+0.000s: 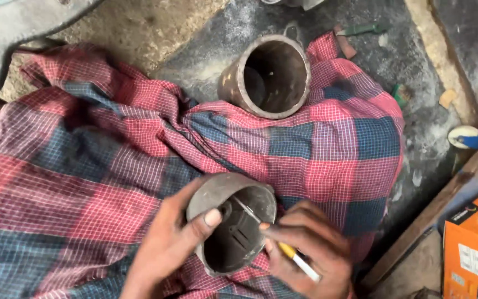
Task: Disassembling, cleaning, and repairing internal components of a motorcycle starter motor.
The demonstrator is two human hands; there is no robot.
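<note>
Down low, left hand [164, 243] grips dull metal cylinder [233, 227] (hollow); right hand [311, 249] pokes screwdriver [283, 246] inside.

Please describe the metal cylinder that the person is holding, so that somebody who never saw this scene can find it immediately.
Start from the large red and blue checked cloth that fills most of the view. At its lower middle, the left hand grips a grey hollow metal cylinder while the right hand pokes a thin tool into it. The other cylinder, brown and rusty, lies unheld at the cloth's top edge.
</note>
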